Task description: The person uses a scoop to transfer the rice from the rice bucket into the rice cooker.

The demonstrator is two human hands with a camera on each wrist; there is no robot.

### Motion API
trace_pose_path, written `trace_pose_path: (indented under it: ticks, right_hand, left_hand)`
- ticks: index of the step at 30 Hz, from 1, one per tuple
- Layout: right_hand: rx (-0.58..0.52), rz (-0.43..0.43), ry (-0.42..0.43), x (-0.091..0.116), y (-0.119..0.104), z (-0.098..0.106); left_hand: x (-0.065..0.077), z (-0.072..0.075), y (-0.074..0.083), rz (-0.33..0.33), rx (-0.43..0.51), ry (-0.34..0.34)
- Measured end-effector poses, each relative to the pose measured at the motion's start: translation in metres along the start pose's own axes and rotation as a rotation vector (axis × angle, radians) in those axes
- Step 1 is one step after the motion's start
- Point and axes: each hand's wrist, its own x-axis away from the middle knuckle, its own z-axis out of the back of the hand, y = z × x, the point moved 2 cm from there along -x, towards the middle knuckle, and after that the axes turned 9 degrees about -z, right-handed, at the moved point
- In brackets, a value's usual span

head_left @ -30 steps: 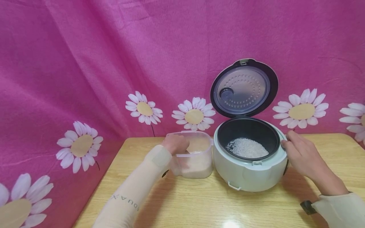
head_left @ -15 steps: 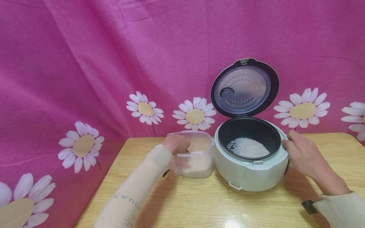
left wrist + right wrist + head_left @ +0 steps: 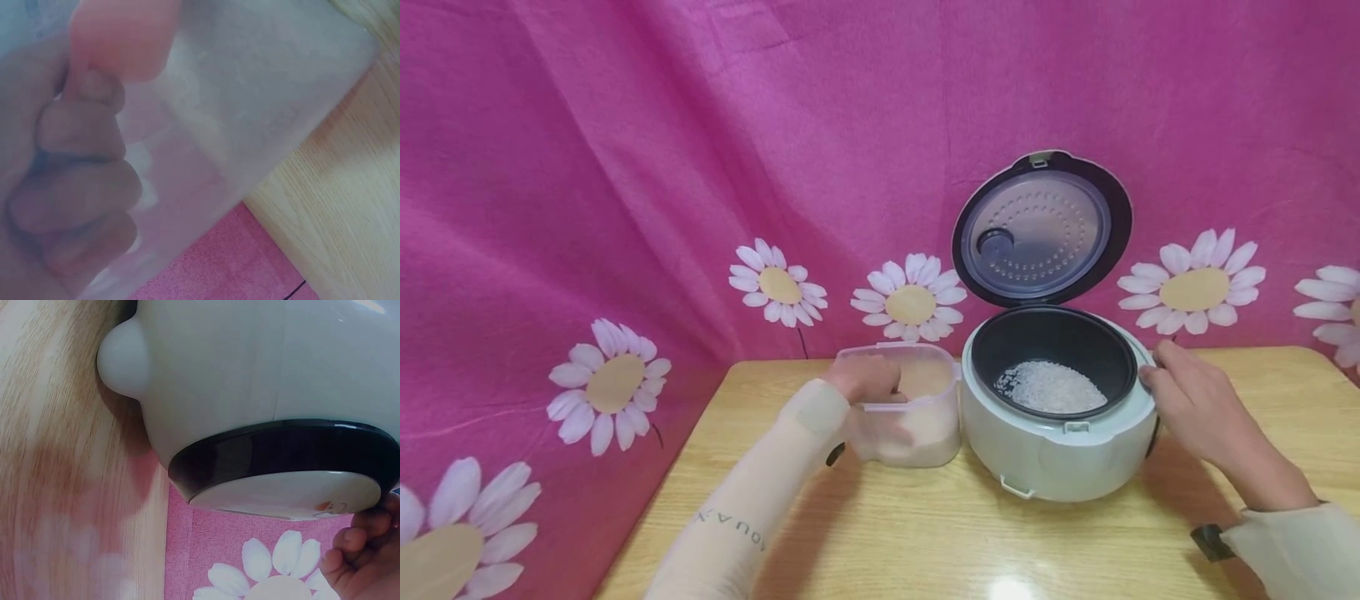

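In the head view my left hand (image 3: 868, 379) reaches down into a clear plastic container (image 3: 936, 437) with rice in its bottom. Through the cloudy wall in the left wrist view, my curled fingers (image 3: 81, 194) grip a pink scoop (image 3: 125, 40). A white rice cooker (image 3: 1056, 462) stands just right of the container, its lid (image 3: 1041, 237) raised. White rice (image 3: 1056, 387) lies in the dark inner pot (image 3: 1045, 333). My right hand (image 3: 1198, 408) holds the cooker's right side at the rim, thumb towards me; the right wrist view shows its bent fingers (image 3: 350, 544) beside the cooker.
The wooden table (image 3: 925, 533) carries both vessels near its back edge. Behind and to the left hangs a pink cloth (image 3: 820, 167) with white daisies. A small wire handle (image 3: 1017, 487) juts from the cooker's lower front.
My left hand has shifted slightly within the container, its fingers showing a little farther right. The right hand stays at the cooker's side.
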Motion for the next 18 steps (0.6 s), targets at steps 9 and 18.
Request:
trace_pose_path:
  ticks: [9, 18]
  right_hand:
    - [0.000, -0.003, 0.015, -0.0001, 0.0015, 0.0020]
    - [0.005, 0.012, 0.030, 0.0000, 0.0008, -0.0013]
  left_hand:
    - [-0.0034, 0.0044, 0.0001, -0.037, 0.022, -0.021]
    - [-0.0057, 0.0036, 0.0003, -0.088, 0.069, -0.054]
